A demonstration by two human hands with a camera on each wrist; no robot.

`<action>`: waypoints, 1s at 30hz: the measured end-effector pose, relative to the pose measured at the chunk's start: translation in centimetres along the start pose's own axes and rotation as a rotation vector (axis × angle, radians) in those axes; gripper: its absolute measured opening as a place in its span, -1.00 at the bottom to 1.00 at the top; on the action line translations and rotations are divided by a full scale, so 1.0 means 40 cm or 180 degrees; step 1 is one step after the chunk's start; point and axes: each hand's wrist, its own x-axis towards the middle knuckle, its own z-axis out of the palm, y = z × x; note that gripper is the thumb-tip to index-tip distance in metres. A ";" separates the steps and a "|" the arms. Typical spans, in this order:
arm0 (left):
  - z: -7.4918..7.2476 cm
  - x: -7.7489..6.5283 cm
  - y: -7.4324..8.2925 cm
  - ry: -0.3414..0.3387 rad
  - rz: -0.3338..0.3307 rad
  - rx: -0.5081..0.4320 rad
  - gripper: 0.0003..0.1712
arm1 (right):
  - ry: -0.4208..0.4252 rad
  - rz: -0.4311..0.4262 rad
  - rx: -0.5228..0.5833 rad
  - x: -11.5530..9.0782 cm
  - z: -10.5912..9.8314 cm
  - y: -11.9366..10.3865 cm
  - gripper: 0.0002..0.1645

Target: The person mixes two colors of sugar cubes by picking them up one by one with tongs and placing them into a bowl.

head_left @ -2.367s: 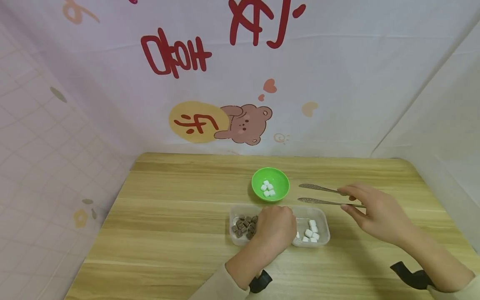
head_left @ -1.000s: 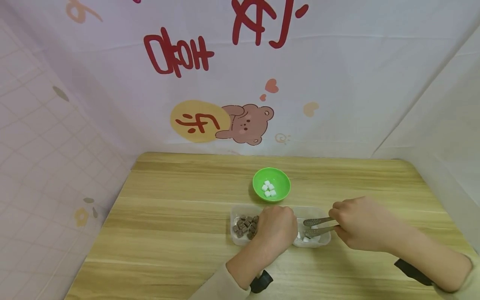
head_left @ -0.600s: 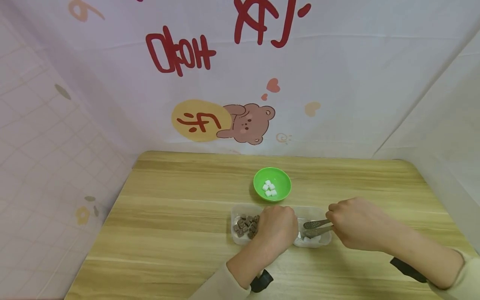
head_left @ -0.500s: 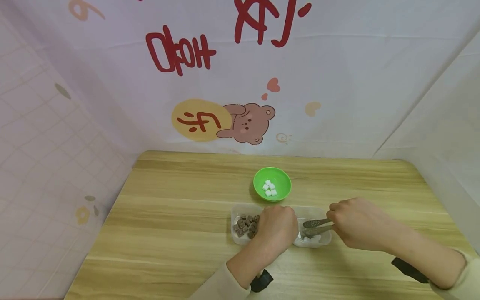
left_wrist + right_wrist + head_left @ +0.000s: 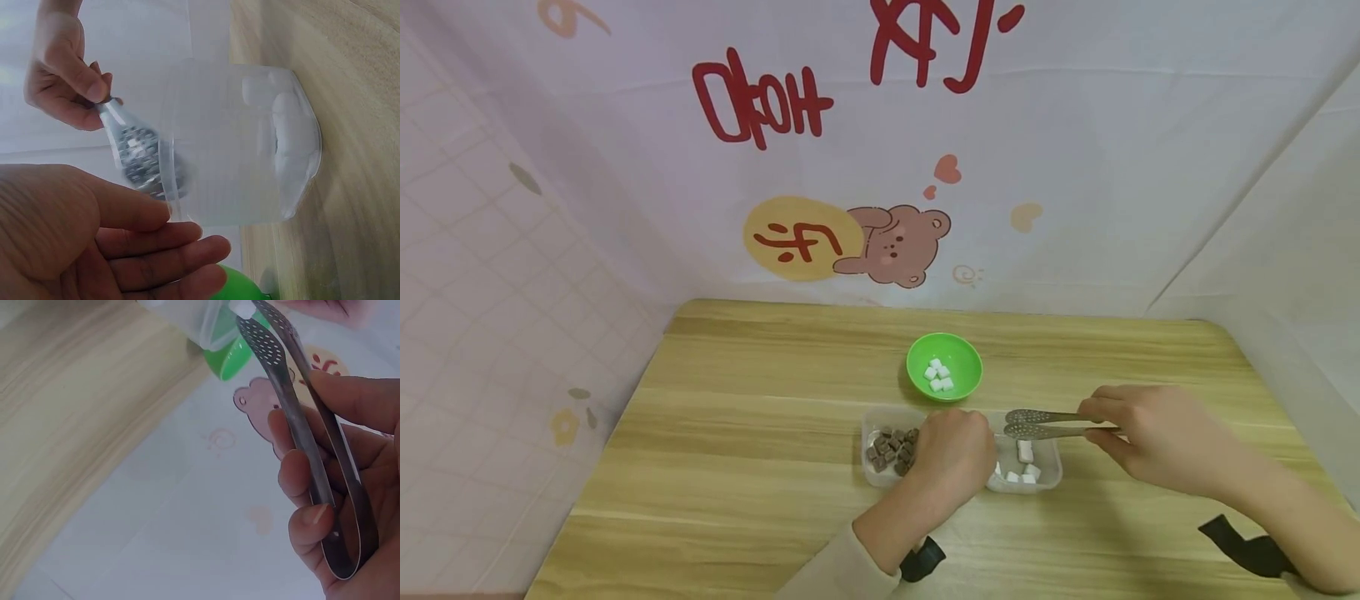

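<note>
My right hand holds metal tongs with perforated tips, raised above the right part of the clear plastic container. In the right wrist view, a white cube shows at the nearly closed tips of the tongs. White cubes lie in the container's right part, brown cubes in its left. My left hand is over the middle, its thumb and fingertips at the rim in the left wrist view. It hides the middle, so I cannot tell whether these are two containers.
A green bowl holding several white cubes stands just behind the container. Everything rests on a wood-grain table. A white printed cloth rises behind the table, with white panels at both sides.
The right hand has lifted the tongs up and back out of the container's right part, after lowering them into it. Fewer white cubes show there. The left hand stays in place.
</note>
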 end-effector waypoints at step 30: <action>0.009 0.006 0.000 -0.0050 0.0033 0.0046 -0.56 | 0.0685 0.0473 0.0204 0.076 0.159 0.057 -0.66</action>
